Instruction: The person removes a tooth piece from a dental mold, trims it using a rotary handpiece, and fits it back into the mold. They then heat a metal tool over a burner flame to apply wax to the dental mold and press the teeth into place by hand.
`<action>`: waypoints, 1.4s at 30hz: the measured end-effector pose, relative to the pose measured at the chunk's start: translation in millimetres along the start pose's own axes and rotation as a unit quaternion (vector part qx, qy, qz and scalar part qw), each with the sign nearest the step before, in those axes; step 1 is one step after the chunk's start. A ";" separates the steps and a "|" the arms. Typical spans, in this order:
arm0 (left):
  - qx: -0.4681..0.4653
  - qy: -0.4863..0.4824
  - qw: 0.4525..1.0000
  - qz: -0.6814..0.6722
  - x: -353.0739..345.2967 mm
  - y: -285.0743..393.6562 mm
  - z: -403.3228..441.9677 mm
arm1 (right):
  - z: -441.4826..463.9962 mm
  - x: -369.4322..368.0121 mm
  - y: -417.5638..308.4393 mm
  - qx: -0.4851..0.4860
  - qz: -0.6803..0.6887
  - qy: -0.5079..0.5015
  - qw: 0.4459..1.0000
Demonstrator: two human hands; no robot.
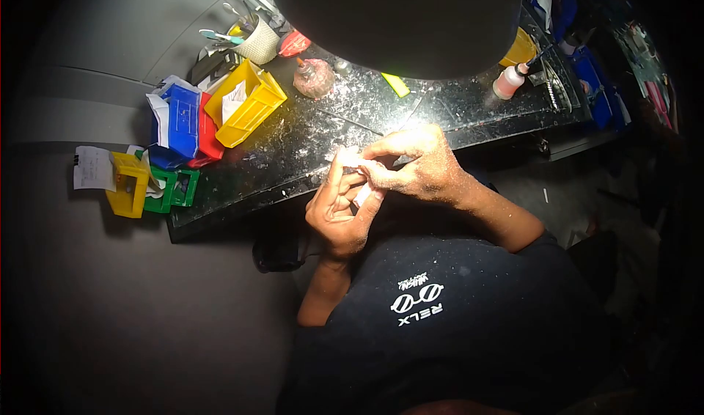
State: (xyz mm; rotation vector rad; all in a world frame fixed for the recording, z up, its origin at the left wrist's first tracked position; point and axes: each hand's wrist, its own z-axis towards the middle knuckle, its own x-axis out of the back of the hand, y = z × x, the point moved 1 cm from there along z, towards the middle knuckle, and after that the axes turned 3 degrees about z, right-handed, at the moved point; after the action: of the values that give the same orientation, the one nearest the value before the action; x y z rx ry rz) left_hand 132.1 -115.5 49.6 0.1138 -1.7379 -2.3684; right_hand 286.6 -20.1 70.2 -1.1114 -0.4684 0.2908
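Bench (257, 173) ahead, left hand (339, 213) pinches a white piece (362, 195) slanting forward-right; right hand's grip (418, 164) unclear.

A dark short-sleeved shirt (477, 305) bears white lettering (420, 319) (part reads "RELX") and a glasses motif (417, 298). Pale specks (469, 185) dot the right forearm (499, 211).

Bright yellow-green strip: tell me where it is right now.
In the head view, the yellow-green strip lies on the black table, upper middle of the picture, just below the large dark round shape and above the right hand.
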 end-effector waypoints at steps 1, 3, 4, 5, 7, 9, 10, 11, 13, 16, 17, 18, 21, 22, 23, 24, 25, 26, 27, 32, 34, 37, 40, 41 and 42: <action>-0.004 0.002 1.000 -0.001 -0.4 0.0 -0.5 | -0.7 -0.7 1.0 0.002 0.013 0.005 1.000; -0.003 0.003 1.000 -0.002 0.1 -1.7 -2.0 | -1.1 -0.2 0.3 0.004 0.001 0.000 1.000; -0.001 0.002 1.000 -0.003 0.3 -2.2 -2.8 | -1.3 0.0 0.1 0.005 -0.011 -0.003 1.000; -0.001 0.005 1.000 -0.003 0.5 -1.7 -3.4 | -1.5 -0.8 0.9 0.006 -0.010 -0.006 1.000; 0.008 0.002 1.000 -0.010 0.5 -0.6 -4.2 | -1.9 -3.0 4.2 0.002 0.014 -0.003 1.000; -0.002 0.006 1.000 -0.007 0.6 -2.6 -3.4 | -2.1 -4.4 5.9 0.012 0.008 -0.001 1.000; -0.011 0.007 1.000 -0.005 0.9 -3.5 -3.2 | -2.1 -4.8 6.4 0.020 0.000 0.004 1.000; -0.011 0.010 1.000 -0.005 1.5 -3.9 -3.4 | -2.0 -5.5 6.7 0.021 0.000 0.000 1.000; 0.000 0.005 1.000 -0.019 3.0 -5.2 -3.0 | -1.2 -6.6 7.0 0.016 0.002 0.006 1.000; 0.015 0.009 1.000 -0.022 6.4 -9.0 -1.3 | 2.8 -8.9 7.5 0.001 -0.003 -0.003 1.000; 0.014 0.013 1.000 -0.023 9.3 -10.9 -0.9 | 4.2 -10.1 9.4 0.001 -0.004 -0.007 1.000; 0.027 -0.001 0.999 -0.022 12.5 -13.3 -0.9 | 5.2 -11.3 12.6 0.000 -0.012 -0.007 1.000; 0.034 -0.002 0.999 -0.025 16.2 -19.5 2.9 | 10.4 -14.0 16.6 -0.012 -0.035 -0.019 0.999; 0.032 -0.008 0.999 -0.018 18.5 -23.0 4.5 | 13.1 -15.2 18.6 -0.023 -0.027 -0.020 0.999; 0.029 -0.013 0.999 -0.010 20.1 -25.5 5.8 | 15.5 -16.8 20.8 -0.033 -0.017 -0.021 0.999; 0.029 -0.007 0.999 -0.012 21.1 -26.4 7.3 | 16.6 -18.7 24.3 -0.033 -0.019 -0.027 0.999; 0.028 -0.007 1.000 -0.002 22.0 -26.8 9.5 | 17.0 -20.0 29.9 -0.063 0.001 -0.029 0.998; 0.027 -0.009 1.000 0.008 22.7 -27.5 11.5 | 17.6 -21.0 34.5 -0.094 0.020 -0.030 0.995; 0.027 -0.004 1.000 0.007 23.1 -29.8 12.9 | 18.7 -21.5 36.5 -0.094 0.019 -0.035 0.995; 0.007 0.010 1.000 0.026 26.9 -36.6 15.9 | 23.8 -24.2 41.0 -0.083 0.043 -0.039 0.995; 0.005 0.013 0.999 0.030 27.3 -36.7 17.3 | 25.0 -24.1 40.7 -0.084 0.043 -0.041 0.995; 0.002 0.019 0.999 0.029 26.8 -38.4 18.9 | 26.1 -23.7 43.0 -0.094 0.045 -0.044 0.994; 0.001 0.021 1.000 0.021 26.8 -40.2 19.4 | 27.9 -22.7 42.8 -0.097 0.040 -0.048 0.993; -0.001 0.021 1.000 0.018 27.0 -40.3 19.6 | 28.5 -22.2 42.1 -0.092 0.033 -0.049 0.994; 0.000 0.021 1.000 0.018 27.5 -40.4 19.5 | 28.3 -22.3 43.2 -0.093 0.033 -0.049 0.994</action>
State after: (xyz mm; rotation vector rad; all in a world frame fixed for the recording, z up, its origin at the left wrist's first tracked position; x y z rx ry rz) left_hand 97.0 -91.3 18.8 0.1295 -1.7066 -2.3243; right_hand 253.4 10.3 36.4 -1.2995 -0.5550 0.3678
